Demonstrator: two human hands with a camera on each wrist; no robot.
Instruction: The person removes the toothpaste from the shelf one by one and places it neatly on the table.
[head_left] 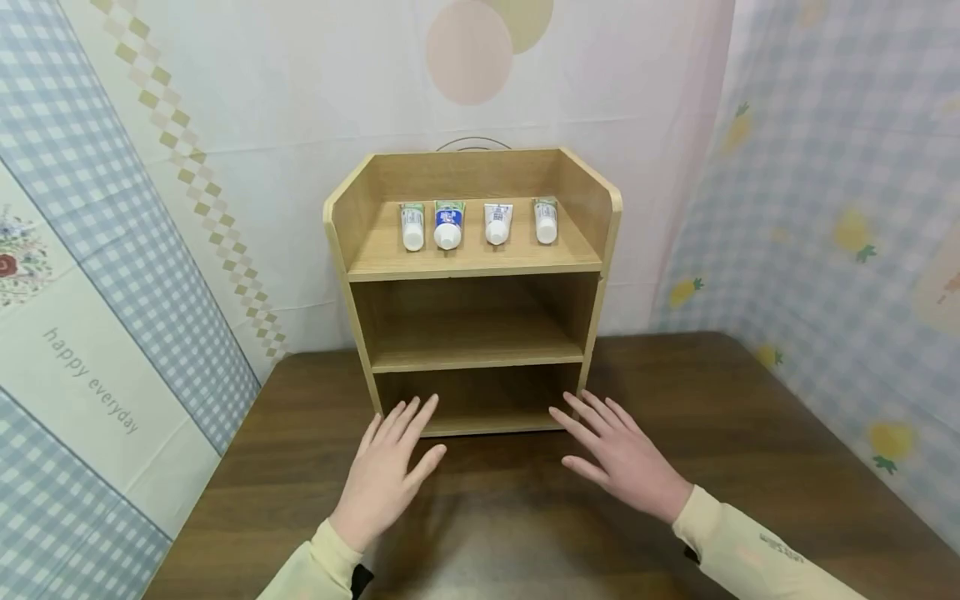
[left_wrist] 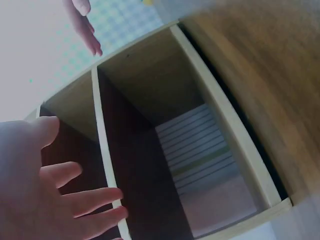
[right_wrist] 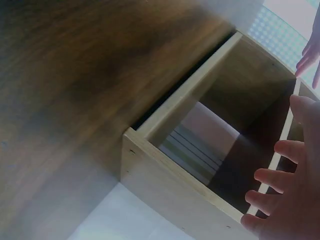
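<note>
Both hands hover over the table in front of a light wooden shelf point(head_left: 477, 363). My left hand point(head_left: 386, 479), fingers extended and spread, is near the shelf's lower left corner and holds nothing. On the other side, my right hand point(head_left: 618, 454) has its fingers straight toward the lower right corner, also holding nothing. Four small tubes would be a count, so several squeeze tubes with white caps stand along the top tier: a white tube point(head_left: 412, 227) at left, a blue-labelled tube point(head_left: 448, 223), another white tube point(head_left: 497, 223) and a rightmost tube point(head_left: 546, 220).
The shelf stands at the back of a dark brown wooden table point(head_left: 495, 517). Its middle tier point(head_left: 477, 329) and bottom tier point(head_left: 495, 417) face forward. Patterned cloth point(head_left: 300, 125) hangs behind, with checked cloth point(head_left: 810, 167) at the right side.
</note>
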